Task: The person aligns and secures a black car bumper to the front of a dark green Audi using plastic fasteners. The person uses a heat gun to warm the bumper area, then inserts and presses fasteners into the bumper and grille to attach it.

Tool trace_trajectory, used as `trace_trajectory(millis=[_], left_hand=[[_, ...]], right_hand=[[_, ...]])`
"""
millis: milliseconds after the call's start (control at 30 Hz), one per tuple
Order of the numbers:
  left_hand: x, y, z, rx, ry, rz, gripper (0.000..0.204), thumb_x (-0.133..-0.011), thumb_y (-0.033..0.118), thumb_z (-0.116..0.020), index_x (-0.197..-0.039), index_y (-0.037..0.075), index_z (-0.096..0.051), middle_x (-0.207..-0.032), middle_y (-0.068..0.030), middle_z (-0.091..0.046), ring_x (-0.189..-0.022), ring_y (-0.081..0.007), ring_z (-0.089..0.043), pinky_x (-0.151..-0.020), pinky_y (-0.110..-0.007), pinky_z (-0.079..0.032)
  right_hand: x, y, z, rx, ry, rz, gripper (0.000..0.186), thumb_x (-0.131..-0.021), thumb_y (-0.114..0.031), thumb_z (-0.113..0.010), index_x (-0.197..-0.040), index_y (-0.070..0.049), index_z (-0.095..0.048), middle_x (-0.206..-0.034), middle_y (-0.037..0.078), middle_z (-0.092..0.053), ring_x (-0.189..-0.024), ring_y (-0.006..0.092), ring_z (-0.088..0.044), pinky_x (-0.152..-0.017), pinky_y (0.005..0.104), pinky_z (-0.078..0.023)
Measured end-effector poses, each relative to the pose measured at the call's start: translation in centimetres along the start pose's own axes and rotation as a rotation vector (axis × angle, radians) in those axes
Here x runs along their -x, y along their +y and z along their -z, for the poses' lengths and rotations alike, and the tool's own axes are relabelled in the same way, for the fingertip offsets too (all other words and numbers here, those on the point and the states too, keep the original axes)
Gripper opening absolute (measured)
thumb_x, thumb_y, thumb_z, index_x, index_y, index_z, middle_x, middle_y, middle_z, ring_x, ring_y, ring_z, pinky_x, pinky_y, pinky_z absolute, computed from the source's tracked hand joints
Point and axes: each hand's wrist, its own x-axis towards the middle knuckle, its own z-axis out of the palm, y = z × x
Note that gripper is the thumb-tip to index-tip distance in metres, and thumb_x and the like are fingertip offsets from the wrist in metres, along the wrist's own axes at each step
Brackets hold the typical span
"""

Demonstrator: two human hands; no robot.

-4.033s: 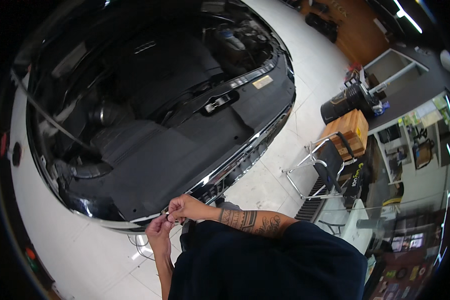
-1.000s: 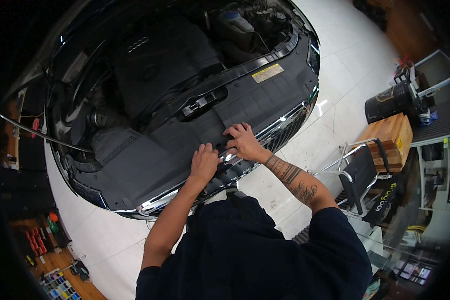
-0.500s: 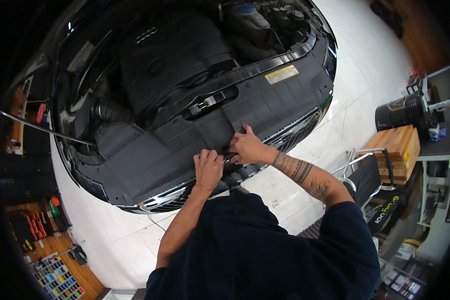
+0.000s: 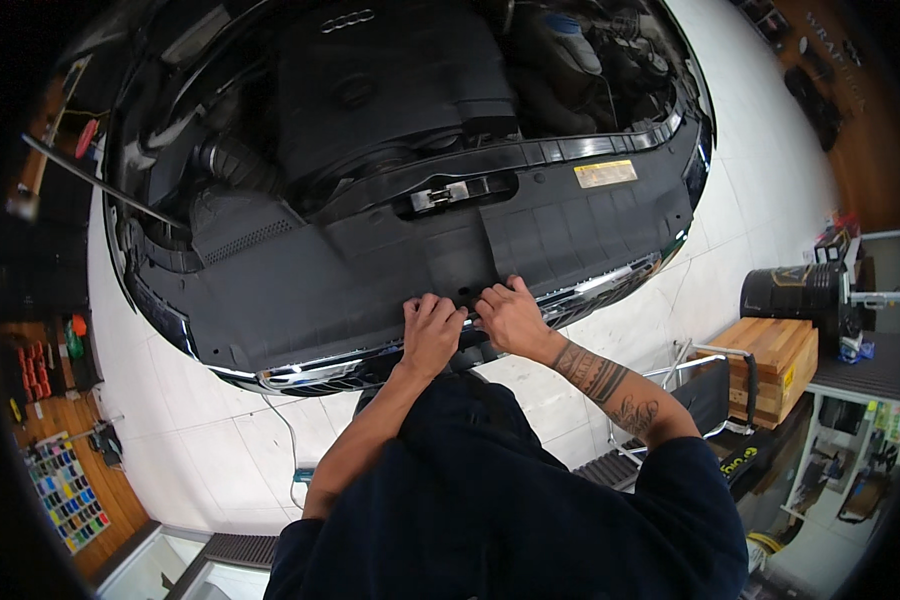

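Note:
A wide black plastic cover (image 4: pixel 370 270) spans the front of a car's engine bay, behind the chrome-trimmed grille (image 4: pixel 320 372). My left hand (image 4: pixel 433 332) is closed over the grille's top edge near its middle, fingers bent and knuckles up. Close beside it on the right, my right hand (image 4: pixel 513 320) is curled on the same edge; its index finger arches up, and its fingertips are partly hidden. A small dark hole in the cover shows just beyond the gap between my hands. Behind the cover's middle sits the metal hood latch (image 4: pixel 440 195).
Beyond are the engine cover (image 4: pixel 385 95) and a blue-capped reservoir (image 4: pixel 570 50). A metal rod (image 4: pixel 100 180) slants at left. On the right stand a folding chair (image 4: pixel 700 395), a wooden box (image 4: pixel 765 365) and a black drum (image 4: pixel 792 300). A cable (image 4: pixel 292 440) hangs below the grille.
The whole view has turned and shifted, so the car sits more level. Both hands remain at the grille's edge; my right hand is slightly nearer me, and the hole in the cover is now uncovered.

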Motion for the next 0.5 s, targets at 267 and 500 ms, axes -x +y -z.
trace_trajectory(millis=[267, 500], left_hand=[[0.6, -0.1, -0.4, -0.007, 0.028, -0.025, 0.014, -0.073, 0.016, -0.062, -0.084, 0.009, -0.065, -0.087, -0.0022, -0.055, -0.091, -0.0221, -0.051, -0.079, -0.044, -0.038], [1.2, -0.1, -0.6, -0.009, 0.018, -0.016, 0.014, -0.073, 0.018, -0.061, -0.083, 0.009, -0.065, -0.084, -0.0026, -0.052, -0.089, -0.0224, -0.050, -0.081, -0.043, -0.038]], right_hand=[[-0.6, -0.9, 0.6, -0.009, -0.019, -0.097, 0.015, -0.069, -0.017, -0.072, -0.079, -0.010, -0.062, -0.080, 0.005, -0.058, -0.082, 0.0239, -0.058, -0.073, 0.0412, -0.036], [-1.8, -1.4, 0.9, 0.003, -0.057, -0.134, 0.011, -0.070, -0.015, -0.070, -0.076, -0.011, -0.061, -0.077, 0.005, -0.057, -0.081, 0.0246, -0.059, -0.072, 0.0410, -0.035]])
